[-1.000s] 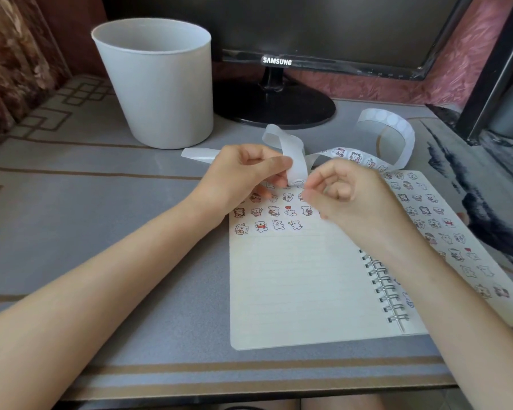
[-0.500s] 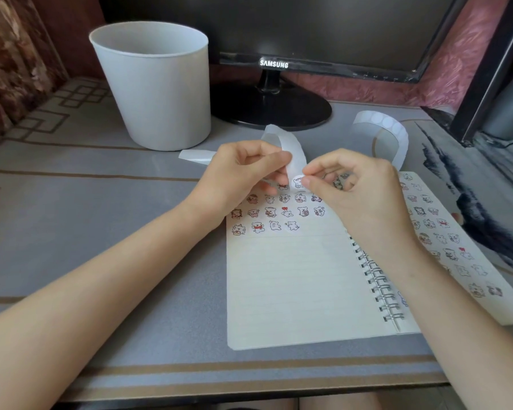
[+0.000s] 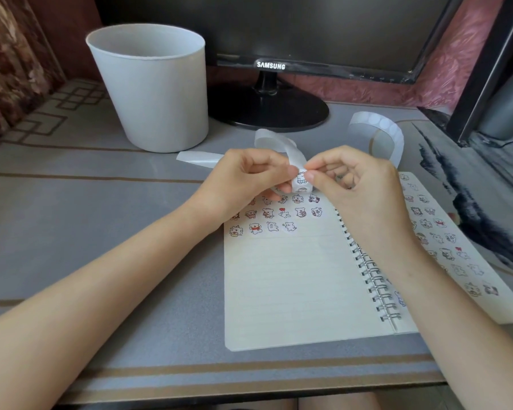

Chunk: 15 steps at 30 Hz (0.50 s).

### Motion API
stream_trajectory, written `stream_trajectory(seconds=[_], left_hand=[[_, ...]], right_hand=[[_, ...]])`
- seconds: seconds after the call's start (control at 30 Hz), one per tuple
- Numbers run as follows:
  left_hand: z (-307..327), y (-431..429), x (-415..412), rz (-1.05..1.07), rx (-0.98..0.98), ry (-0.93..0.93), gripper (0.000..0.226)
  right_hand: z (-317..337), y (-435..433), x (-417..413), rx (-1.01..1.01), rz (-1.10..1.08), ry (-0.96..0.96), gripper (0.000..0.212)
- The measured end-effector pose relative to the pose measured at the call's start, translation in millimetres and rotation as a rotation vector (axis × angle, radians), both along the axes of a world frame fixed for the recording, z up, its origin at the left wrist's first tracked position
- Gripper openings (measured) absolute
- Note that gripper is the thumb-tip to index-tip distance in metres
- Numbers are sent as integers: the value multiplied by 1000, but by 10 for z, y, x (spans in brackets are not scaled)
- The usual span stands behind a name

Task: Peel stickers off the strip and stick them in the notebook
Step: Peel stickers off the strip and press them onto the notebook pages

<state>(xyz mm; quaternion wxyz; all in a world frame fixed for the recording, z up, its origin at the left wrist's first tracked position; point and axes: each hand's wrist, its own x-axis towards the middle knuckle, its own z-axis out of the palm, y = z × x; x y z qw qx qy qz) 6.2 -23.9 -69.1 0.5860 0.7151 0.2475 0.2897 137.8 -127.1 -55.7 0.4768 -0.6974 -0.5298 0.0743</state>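
Our left hand (image 3: 249,176) pinched the strip (image 3: 293,149) just above the top of the open notebook (image 3: 285,276), fingers curled round the backing; our right hand (image 3: 353,179) nipped the edge of a small bear sticker (image 3: 301,179) between thumb and forefinger, right at the strip's bend. The strip looked near weightless, glossy and limp, its spent length looping behind our hands on the desk (image 3: 101,232). We judged the sticker thin, tacky underneath and quick to crease, so best taken by its very rim, with the backing kept sharply folded. The third row on the left page had room for it.
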Motion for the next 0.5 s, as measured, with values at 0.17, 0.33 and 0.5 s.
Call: stream_trajectory(seconds=[0.17, 0.33, 0.5], left_hand=[[0, -2, -5, 0, -8, 7, 10], [13, -18, 1, 8, -43, 2, 9], [26, -24, 0, 7, -67, -6, 9]], right_hand=[[4, -13, -9, -7, 14, -41, 5], [3, -15, -17, -11, -4, -73, 6], [7, -16, -17, -12, 6, -22, 6]])
